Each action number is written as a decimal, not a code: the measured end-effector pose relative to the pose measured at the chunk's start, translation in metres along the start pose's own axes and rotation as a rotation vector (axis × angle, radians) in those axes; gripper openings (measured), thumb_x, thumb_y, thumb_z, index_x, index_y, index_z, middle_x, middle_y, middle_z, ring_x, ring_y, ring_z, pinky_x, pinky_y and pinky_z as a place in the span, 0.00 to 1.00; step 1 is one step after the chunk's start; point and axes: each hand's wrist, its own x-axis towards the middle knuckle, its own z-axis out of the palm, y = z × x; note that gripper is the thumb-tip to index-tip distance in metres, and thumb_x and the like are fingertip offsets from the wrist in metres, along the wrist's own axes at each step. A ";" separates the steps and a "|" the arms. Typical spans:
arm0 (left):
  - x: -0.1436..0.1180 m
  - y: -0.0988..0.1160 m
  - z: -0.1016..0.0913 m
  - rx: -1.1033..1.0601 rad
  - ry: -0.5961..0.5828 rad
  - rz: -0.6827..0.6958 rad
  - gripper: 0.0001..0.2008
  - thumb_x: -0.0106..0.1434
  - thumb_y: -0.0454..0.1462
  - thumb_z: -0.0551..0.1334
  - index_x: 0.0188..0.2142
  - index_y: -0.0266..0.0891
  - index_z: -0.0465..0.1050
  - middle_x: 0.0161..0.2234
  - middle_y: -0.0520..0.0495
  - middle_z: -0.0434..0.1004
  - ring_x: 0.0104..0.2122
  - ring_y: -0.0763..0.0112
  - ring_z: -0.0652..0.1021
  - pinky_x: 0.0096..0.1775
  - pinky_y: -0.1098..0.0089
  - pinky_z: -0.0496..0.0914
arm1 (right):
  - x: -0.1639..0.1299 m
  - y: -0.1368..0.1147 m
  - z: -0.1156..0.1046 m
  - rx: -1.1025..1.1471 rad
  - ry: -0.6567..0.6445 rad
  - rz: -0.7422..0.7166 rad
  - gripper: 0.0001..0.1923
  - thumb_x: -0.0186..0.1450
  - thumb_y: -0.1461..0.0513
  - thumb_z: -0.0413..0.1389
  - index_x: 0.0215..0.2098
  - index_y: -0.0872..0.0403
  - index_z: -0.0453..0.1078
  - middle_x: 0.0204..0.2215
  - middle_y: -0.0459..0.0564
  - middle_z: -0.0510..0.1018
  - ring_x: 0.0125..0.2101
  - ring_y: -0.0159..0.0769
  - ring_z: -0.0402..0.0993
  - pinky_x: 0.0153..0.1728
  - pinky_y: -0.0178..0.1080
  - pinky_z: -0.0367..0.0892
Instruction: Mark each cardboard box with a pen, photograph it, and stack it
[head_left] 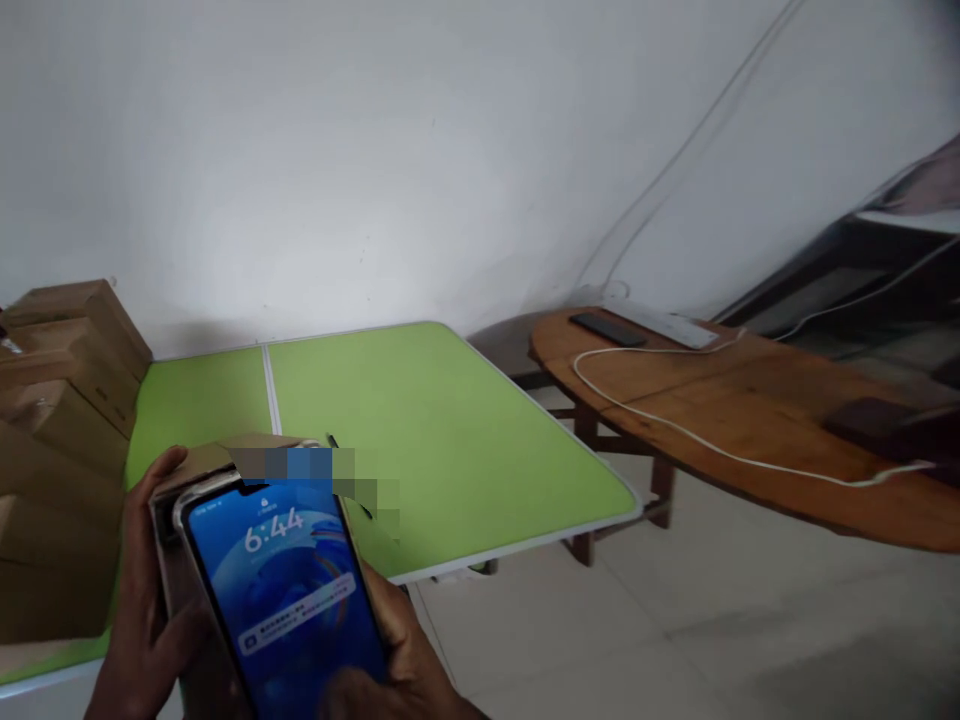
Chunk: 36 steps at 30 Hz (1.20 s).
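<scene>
My right hand [401, 640] is closed around a smartphone [292, 640] in a clear case, its thumb low over the lit blue screen. The lock screen reads 6:44 and carries one notification bar. Behind the phone and to its left, my left hand [142, 610] grips a small brown cardboard box [206, 458], with the fingers along its left side and the thumb across its near face. Much of that box is hidden by the phone. Both are held above the near part of a green folding table [450, 430]. A blurred patch covers the phone's top edge.
Several brown cardboard boxes [67, 410] are stacked on the table's left end. A thin dark stick-like thing [332, 440] lies past the phone. To the right stands a wooden table [712, 400] bearing a dark flat device [607, 329] and a white cable [675, 420].
</scene>
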 end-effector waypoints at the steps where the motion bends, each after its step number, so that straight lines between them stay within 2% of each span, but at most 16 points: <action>1: 0.003 0.003 -0.001 -0.006 -0.001 -0.007 0.49 0.63 0.69 0.65 0.78 0.59 0.59 0.79 0.46 0.61 0.75 0.33 0.66 0.72 0.36 0.66 | -0.002 0.002 -0.005 -0.002 0.029 -0.018 0.46 0.59 0.49 0.82 0.70 0.45 0.71 0.44 0.49 0.90 0.51 0.52 0.90 0.58 0.53 0.81; 3: 0.008 0.009 -0.003 -0.028 0.006 -0.053 0.47 0.64 0.66 0.67 0.78 0.59 0.60 0.79 0.46 0.61 0.77 0.32 0.63 0.74 0.33 0.62 | -0.004 0.003 -0.018 -0.002 0.092 -0.085 0.45 0.60 0.45 0.80 0.69 0.47 0.72 0.43 0.50 0.90 0.45 0.51 0.91 0.54 0.53 0.83; 5: 0.010 0.012 -0.006 -0.060 0.007 -0.097 0.46 0.65 0.64 0.68 0.77 0.59 0.60 0.80 0.47 0.59 0.78 0.31 0.60 0.77 0.31 0.53 | -0.001 0.000 -0.038 -0.029 0.208 -0.197 0.41 0.61 0.41 0.78 0.65 0.48 0.75 0.40 0.52 0.90 0.39 0.50 0.91 0.46 0.52 0.86; 7: 0.011 0.013 -0.007 -0.087 0.013 -0.109 0.45 0.65 0.63 0.68 0.77 0.60 0.60 0.80 0.48 0.59 0.79 0.31 0.58 0.78 0.30 0.47 | 0.008 -0.009 -0.067 -0.102 0.379 -0.315 0.36 0.62 0.39 0.76 0.58 0.50 0.77 0.38 0.53 0.89 0.34 0.49 0.89 0.40 0.49 0.85; 9: 0.011 0.012 -0.007 -0.118 0.025 -0.118 0.44 0.65 0.62 0.68 0.77 0.62 0.60 0.80 0.49 0.59 0.79 0.31 0.57 0.79 0.30 0.47 | 0.022 -0.020 -0.105 -0.227 0.555 -0.379 0.35 0.62 0.37 0.74 0.53 0.52 0.78 0.37 0.54 0.89 0.32 0.48 0.88 0.36 0.47 0.84; 11: 0.010 0.009 -0.007 -0.149 0.041 -0.140 0.43 0.66 0.61 0.69 0.76 0.62 0.60 0.80 0.48 0.59 0.78 0.31 0.59 0.78 0.30 0.48 | 0.038 -0.029 -0.147 -0.407 0.695 -0.389 0.38 0.58 0.34 0.73 0.50 0.53 0.78 0.36 0.54 0.88 0.31 0.49 0.87 0.35 0.47 0.82; 14: 0.008 0.004 -0.007 -0.164 0.053 -0.139 0.43 0.65 0.60 0.69 0.76 0.61 0.61 0.79 0.47 0.60 0.78 0.32 0.60 0.79 0.31 0.47 | 0.055 -0.035 -0.204 -0.707 0.850 -0.291 0.41 0.53 0.29 0.68 0.42 0.54 0.77 0.31 0.53 0.85 0.30 0.49 0.84 0.35 0.48 0.80; 16: 0.006 -0.001 -0.007 -0.170 0.052 -0.119 0.44 0.65 0.60 0.69 0.76 0.60 0.61 0.79 0.45 0.60 0.78 0.32 0.59 0.78 0.30 0.49 | 0.060 -0.034 -0.232 -0.817 0.910 -0.249 0.40 0.50 0.28 0.65 0.36 0.54 0.76 0.29 0.53 0.83 0.30 0.47 0.80 0.35 0.47 0.77; 18: 0.005 -0.006 -0.007 -0.184 0.047 -0.108 0.44 0.65 0.60 0.69 0.76 0.59 0.61 0.79 0.44 0.60 0.78 0.32 0.60 0.76 0.30 0.53 | 0.060 -0.031 -0.251 -0.887 0.951 -0.221 0.38 0.48 0.29 0.62 0.31 0.53 0.74 0.27 0.52 0.81 0.29 0.46 0.77 0.34 0.46 0.75; 22: 0.002 -0.010 -0.004 -0.198 0.043 -0.068 0.44 0.65 0.57 0.70 0.77 0.57 0.61 0.79 0.43 0.60 0.78 0.36 0.61 0.75 0.35 0.58 | 0.054 -0.029 -0.273 -1.057 1.007 -0.127 0.33 0.49 0.31 0.58 0.28 0.51 0.72 0.25 0.54 0.80 0.28 0.46 0.76 0.32 0.45 0.70; 26: -0.001 -0.011 -0.002 -0.213 0.048 -0.058 0.44 0.67 0.57 0.69 0.78 0.57 0.60 0.80 0.43 0.60 0.78 0.37 0.61 0.75 0.35 0.59 | 0.049 -0.028 -0.282 -1.254 1.075 -0.027 0.26 0.55 0.37 0.58 0.28 0.49 0.72 0.28 0.61 0.83 0.33 0.55 0.80 0.36 0.49 0.70; 30: -0.006 -0.016 -0.002 -0.224 0.046 -0.050 0.43 0.68 0.56 0.68 0.78 0.57 0.60 0.80 0.43 0.59 0.79 0.38 0.61 0.76 0.36 0.58 | 0.047 -0.025 -0.278 -1.390 1.117 0.069 0.24 0.66 0.42 0.56 0.40 0.53 0.79 0.40 0.70 0.87 0.43 0.64 0.84 0.42 0.53 0.72; 33: -0.009 -0.018 -0.003 -0.203 0.055 -0.048 0.43 0.69 0.56 0.68 0.79 0.56 0.59 0.81 0.41 0.58 0.79 0.38 0.60 0.77 0.37 0.57 | 0.044 -0.025 -0.274 -1.510 1.115 0.176 0.28 0.72 0.43 0.54 0.51 0.56 0.81 0.49 0.72 0.87 0.49 0.66 0.85 0.47 0.55 0.74; 36: -0.010 -0.018 -0.003 -0.197 0.063 -0.055 0.43 0.69 0.57 0.66 0.79 0.56 0.58 0.81 0.42 0.57 0.79 0.40 0.60 0.77 0.39 0.58 | 0.039 -0.027 -0.273 -1.639 1.100 0.259 0.29 0.77 0.45 0.51 0.59 0.58 0.79 0.53 0.72 0.84 0.53 0.66 0.84 0.52 0.58 0.76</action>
